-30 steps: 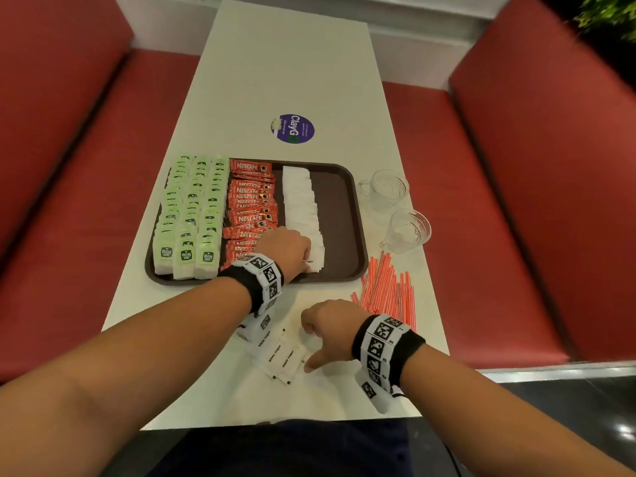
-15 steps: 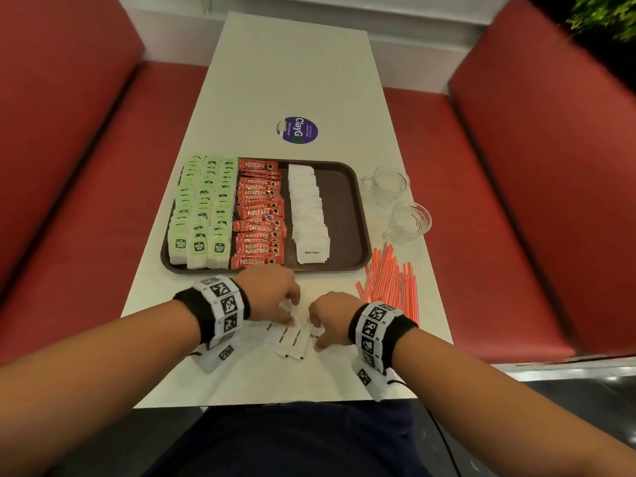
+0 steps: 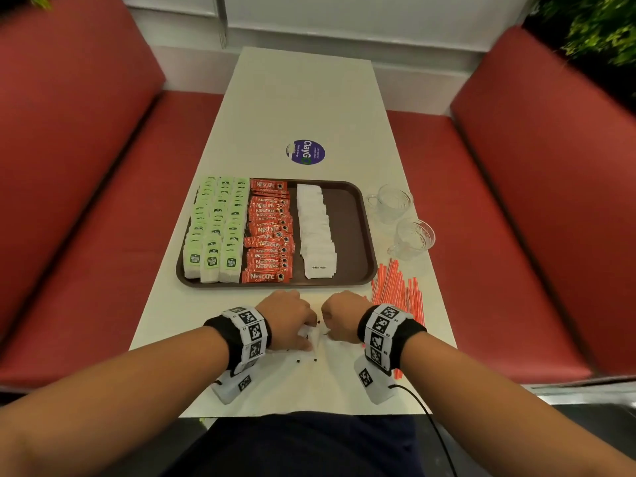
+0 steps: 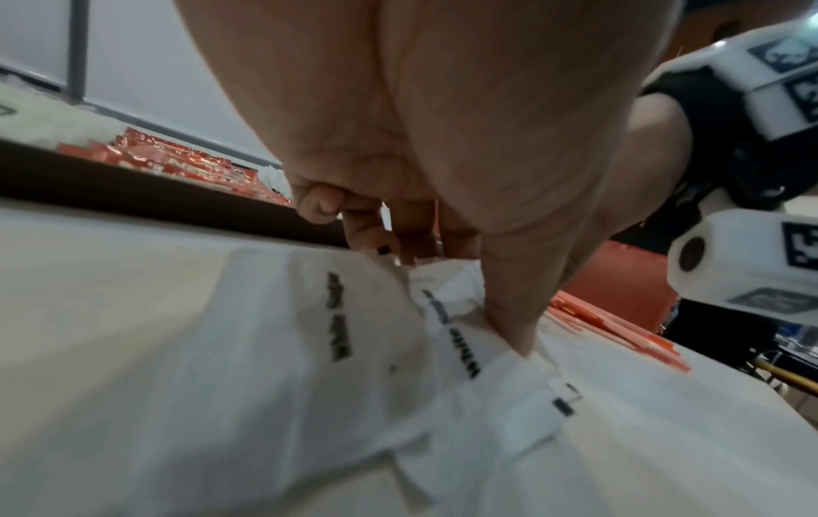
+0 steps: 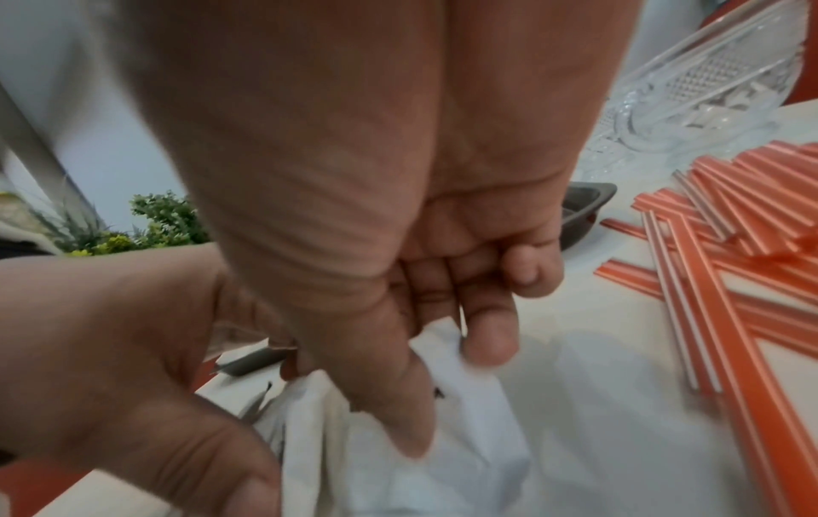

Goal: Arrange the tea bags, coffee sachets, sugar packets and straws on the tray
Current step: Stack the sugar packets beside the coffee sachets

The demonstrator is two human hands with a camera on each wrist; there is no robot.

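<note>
A brown tray (image 3: 354, 232) holds rows of green-and-white tea bags (image 3: 216, 232), red coffee sachets (image 3: 270, 232) and white sugar packets (image 3: 316, 232). Just in front of it, a few loose white sugar packets (image 3: 311, 335) (image 4: 398, 335) (image 5: 398, 437) lie bunched on the table between my hands. My left hand (image 3: 292, 320) pinches them from the left, thumb (image 4: 513, 314) pressed on the paper. My right hand (image 3: 339, 318) pinches the same bunch from the right, thumb and fingertips (image 5: 487, 339) on a packet edge. Orange-striped straws (image 3: 399, 290) (image 5: 730, 245) lie loose right of my right hand.
Two clear glass cups (image 3: 390, 201) (image 3: 413, 237) stand right of the tray, above the straws. A round blue sticker (image 3: 305, 152) is on the white table (image 3: 303, 98) beyond the tray. Red bench seats flank the table on both sides.
My left hand left the tray and came back to the loose sugar packets. Both hands closed in on them and gathered the spread packets into one bunch between them.
</note>
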